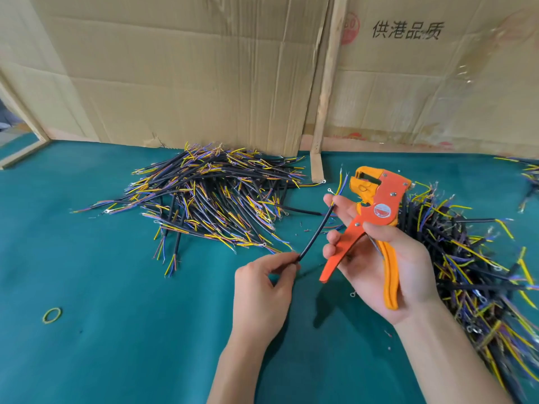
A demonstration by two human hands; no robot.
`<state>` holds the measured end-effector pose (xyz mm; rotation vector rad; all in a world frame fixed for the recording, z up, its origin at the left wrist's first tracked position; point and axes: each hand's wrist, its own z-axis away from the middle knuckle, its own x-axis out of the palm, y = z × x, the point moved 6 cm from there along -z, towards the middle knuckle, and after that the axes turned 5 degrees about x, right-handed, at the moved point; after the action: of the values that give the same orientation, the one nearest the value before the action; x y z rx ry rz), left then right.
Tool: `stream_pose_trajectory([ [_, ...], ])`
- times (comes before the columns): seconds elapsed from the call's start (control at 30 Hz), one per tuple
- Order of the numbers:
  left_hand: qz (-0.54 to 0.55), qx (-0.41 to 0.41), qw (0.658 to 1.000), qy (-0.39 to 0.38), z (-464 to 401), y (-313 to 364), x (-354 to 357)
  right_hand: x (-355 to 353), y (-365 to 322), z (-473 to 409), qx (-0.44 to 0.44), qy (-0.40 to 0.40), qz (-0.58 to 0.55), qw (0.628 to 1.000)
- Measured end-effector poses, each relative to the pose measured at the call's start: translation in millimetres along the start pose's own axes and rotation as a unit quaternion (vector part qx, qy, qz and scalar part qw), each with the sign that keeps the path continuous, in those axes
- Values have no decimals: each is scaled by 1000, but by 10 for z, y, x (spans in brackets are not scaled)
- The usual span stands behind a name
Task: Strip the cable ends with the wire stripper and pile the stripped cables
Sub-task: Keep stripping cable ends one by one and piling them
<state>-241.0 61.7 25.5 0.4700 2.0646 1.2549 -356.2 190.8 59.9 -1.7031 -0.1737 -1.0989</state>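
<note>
At centre, we hold one black cable (pixel 313 236) between both hands.
Our left hand (pixel 262 290) pinches its 7 o'clock end; our right hand (pixel 376 258) grips the orange wire stripper (pixel 376 211) and pinches the 1 o'clock end. Cable piles (pixel 210 196) lie at 11 and 3 o'clock.

The wire stripper (pixel 376 217) is orange with yellow-orange handle grips and a red-and-white round label. The held cable (pixel 316 233) has a black sheath and yellow and blue cores. Both piles, far left (pixel 210 196) and right (pixel 472 266), are black streaked with yellow, blue and purple. The table cover (pixel 116 330) is teal, the rubber band (pixel 52 315) yellow-green, and the cardboard (pixel 189 68) tan with black print.
</note>
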Motion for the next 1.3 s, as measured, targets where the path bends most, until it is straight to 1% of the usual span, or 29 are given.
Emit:
stream_pose_trajectory([
  [0.27, 3, -18, 995, 102, -6, -36, -132, 27, -34, 24, -16, 25, 3, 1000],
  [0.37, 46, -29, 988, 145, -5, -91, -213, 32, -8, 20, -13, 31, 1, 999],
  [0.43, 73, -39, 984, 160, -5, -133, -247, 32, -2, 15, -13, 33, 10, 999],
  [0.5, 138, -57, 973, 177, -7, -172, -268, 8, 8, 10, -10, 47, 18, 999],
  [0.57, 265, -94, 941, 190, -25, -213, -279, -24, 41, 1, 1, 69, 20, 997],
  [0.63, 387, -130, 895, 178, -58, -227, -262, -40, 102, -11, 15, 87, 21, 996],
  [0.67, 429, -145, 874, 174, -69, -238, -251, -37, 139, -18, 23, 92, 26, 995],
  [0.8, 544, -180, 797, 190, -103, -266, -271, 11, 307, -42, 62, 108, 88, 988],
  [0.83, 557, -181, 785, 199, -113, -261, -290, 24, 351, -42, 77, 109, 106, 985],
  [0.87, 560, -180, 782, 207, -133, -274, -305, 35, 394, -40, 92, 106, 124, 982],
  [1.0, 555, -173, 786, 209, -184, -266, -336, 82, 524, -7, 160, 59, 183, 968],
  [1.13, 562, -172, 784, 200, -225, -254, -381, 129, 665, 52, 249, -7, 182, 951],
  [1.23, 552, -178, 791, 195, -230, -267, -376, 195, 784, 105, 324, -90, 162, 928],
  [1.3, 546, -183, 796, 186, -222, -271, -359, 218, 817, 133, 342, -146, 161, 914],
])
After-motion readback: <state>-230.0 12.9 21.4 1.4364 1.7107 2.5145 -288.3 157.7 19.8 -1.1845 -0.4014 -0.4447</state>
